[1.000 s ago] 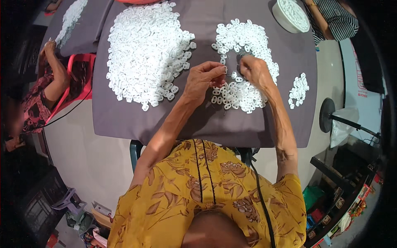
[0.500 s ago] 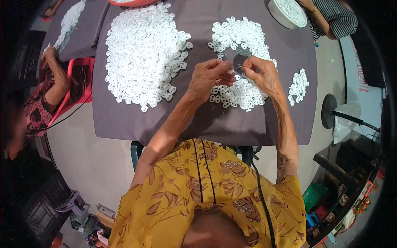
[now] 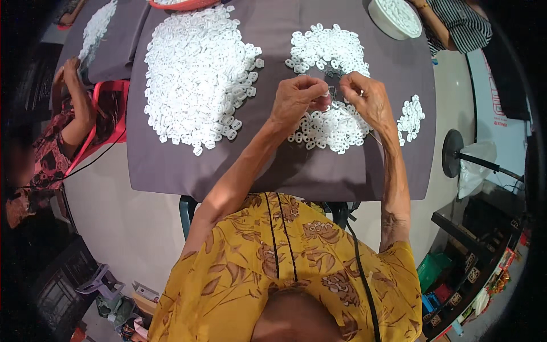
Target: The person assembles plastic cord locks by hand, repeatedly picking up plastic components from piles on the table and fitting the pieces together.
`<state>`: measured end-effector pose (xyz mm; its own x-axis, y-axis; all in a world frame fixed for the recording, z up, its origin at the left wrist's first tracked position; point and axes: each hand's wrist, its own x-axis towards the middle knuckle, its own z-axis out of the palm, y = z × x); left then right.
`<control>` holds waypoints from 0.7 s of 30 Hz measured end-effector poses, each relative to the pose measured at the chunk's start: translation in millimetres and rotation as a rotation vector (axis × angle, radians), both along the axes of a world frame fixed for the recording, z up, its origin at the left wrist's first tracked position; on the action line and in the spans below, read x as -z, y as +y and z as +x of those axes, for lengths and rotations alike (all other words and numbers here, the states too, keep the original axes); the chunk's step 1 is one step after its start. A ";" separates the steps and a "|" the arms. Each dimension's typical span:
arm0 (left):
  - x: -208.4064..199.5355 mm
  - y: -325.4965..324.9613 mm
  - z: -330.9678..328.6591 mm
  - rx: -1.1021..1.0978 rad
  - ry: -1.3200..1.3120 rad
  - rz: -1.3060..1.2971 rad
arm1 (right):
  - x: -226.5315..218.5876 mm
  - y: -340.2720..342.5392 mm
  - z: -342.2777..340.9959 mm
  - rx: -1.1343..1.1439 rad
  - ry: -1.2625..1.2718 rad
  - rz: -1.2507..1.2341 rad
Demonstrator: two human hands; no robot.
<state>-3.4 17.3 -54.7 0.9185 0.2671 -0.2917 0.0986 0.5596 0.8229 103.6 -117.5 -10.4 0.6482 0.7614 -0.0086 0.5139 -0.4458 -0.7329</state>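
Note:
Above the table, my left hand is closed in a pinch, with a bit of a small white plastic piece showing at its fingertips. Just to its right, my right hand has thumb and forefinger pressed together; whatever sits between them is too small to make out. Beneath both hands lies a pile of white plastic pieces with holes, and another pile spreads beyond them. Small dark wire-like bits lie between these piles.
A large heap of the same pieces covers the table's left, and a small cluster lies at right. At the far right stands a white tub beside a person in stripes. Another person works at left near a red chair.
My left hand has shifted slightly right, and my right hand a little right too. The dark bits between the piles show more. The person at left has brought their hands together.

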 end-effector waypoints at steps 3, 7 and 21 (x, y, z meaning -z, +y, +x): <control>3.2 -0.4 2.1 -0.024 -0.010 -0.029 | -1.2 0.6 -2.0 0.021 0.109 0.042; 0.3 -4.1 4.6 -0.044 -0.031 -0.021 | 5.1 0.7 -0.3 -0.040 0.105 0.002; -5.1 -0.8 0.2 -0.014 -0.027 -0.056 | 1.1 1.3 -8.4 0.058 0.210 0.218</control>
<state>-3.2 16.5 -49.6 0.9226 0.2636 -0.2818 0.0687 0.6064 0.7922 95.1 -116.2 -11.4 0.6918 0.7220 0.0127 0.3195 -0.2902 -0.9020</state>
